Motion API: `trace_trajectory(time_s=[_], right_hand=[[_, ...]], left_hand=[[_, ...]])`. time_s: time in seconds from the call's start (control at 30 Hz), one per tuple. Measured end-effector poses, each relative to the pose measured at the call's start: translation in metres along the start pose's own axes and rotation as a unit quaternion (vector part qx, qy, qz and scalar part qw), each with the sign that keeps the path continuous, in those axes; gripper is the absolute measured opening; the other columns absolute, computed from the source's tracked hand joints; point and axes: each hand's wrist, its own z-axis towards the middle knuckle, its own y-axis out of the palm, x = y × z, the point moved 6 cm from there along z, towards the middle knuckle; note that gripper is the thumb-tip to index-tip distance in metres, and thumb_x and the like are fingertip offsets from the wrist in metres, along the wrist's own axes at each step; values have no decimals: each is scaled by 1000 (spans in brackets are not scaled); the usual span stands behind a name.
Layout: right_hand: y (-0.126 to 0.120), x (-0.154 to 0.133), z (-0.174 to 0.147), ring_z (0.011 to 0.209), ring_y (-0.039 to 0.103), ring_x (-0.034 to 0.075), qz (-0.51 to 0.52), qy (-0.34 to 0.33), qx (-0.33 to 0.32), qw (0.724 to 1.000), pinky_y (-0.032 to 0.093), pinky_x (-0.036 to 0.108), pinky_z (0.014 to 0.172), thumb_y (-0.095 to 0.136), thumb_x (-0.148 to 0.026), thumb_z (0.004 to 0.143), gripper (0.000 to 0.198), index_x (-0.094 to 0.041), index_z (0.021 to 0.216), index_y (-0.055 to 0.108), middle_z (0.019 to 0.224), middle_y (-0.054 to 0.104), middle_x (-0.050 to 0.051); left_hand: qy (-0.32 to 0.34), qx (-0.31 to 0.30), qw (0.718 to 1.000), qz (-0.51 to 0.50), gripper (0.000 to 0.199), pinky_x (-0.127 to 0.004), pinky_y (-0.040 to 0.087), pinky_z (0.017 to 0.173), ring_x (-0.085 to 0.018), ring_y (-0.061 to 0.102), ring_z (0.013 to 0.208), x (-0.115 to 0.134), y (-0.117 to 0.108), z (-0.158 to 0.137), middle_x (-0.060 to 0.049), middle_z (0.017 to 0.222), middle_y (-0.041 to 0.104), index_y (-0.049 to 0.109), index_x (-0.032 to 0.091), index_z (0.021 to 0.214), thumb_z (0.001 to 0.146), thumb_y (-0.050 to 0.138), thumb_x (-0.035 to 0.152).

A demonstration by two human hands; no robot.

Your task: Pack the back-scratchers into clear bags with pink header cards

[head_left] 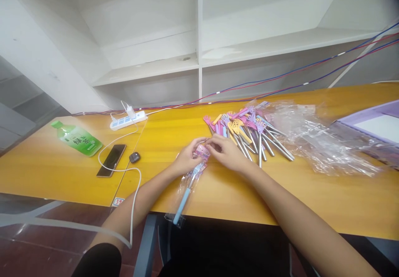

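A clear plastic bag (pixel 204 168) with a pink printed top holds a back scratcher (pixel 183 204) with a light blue handle. It lies slanted, its lower end reaching past the table's front edge. My left hand (pixel 188 157) is closed on the bag's top end. Against it, my right hand (pixel 227 151) pinches the same end, fingertips close together; the exact grip is partly hidden. Just beyond my right hand lies a pile of back scratchers (pixel 238 129) with pink, purple and yellow hand-shaped heads and metal rods.
Several clear plastic bags (pixel 314 140) spread right of the pile, beside a purple box (pixel 370 117). At left are a green drink bottle (pixel 77 139), a phone (pixel 111 160), a small black case (pixel 134 157) and a power strip (pixel 128 121). A white cable (pixel 139 181) crosses my left forearm.
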Motion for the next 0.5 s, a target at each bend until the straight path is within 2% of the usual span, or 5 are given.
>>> trace_trajectory(time_s=[0.2, 0.33, 0.4, 0.5], right_hand=[[4, 4, -2, 85, 58, 20, -29, 14, 5, 999, 47, 36, 81, 47, -36, 104, 25, -23, 102, 69, 97, 60, 6], [5, 9, -3, 78, 59, 17, -27, 11, 35, 999, 52, 38, 81, 50, -35, 102, 20, -24, 105, 67, 119, 55, 10], [6, 12, -3, 75, 61, 16, -12, 10, 33, 999, 53, 38, 81, 50, -34, 102, 18, -25, 110, 64, 125, 56, 10], [6, 19, -1, 74, 62, 17, 12, 29, 37, 999, 53, 37, 76, 53, -34, 101, 28, -24, 127, 55, 119, 63, 9]], left_hand=[[-3, 15, 1000, 24, 73, -38, 42, 118, -24, 52, 142, -2, -4, 1, -11, 153, 56, 51, 23, 146, 77, 57, 2], [-2, 25, 999, 40, 72, -35, 44, 114, -24, 53, 141, 2, -6, 1, -9, 153, 56, 51, 23, 146, 78, 56, 2], [5, 31, 998, 48, 71, -34, 46, 112, -23, 55, 138, 6, -7, 2, -9, 151, 58, 53, 23, 146, 78, 56, 3], [-5, 46, 998, 44, 72, -32, 51, 102, -21, 64, 123, 8, -8, 1, -9, 147, 61, 54, 24, 147, 78, 60, 5]])
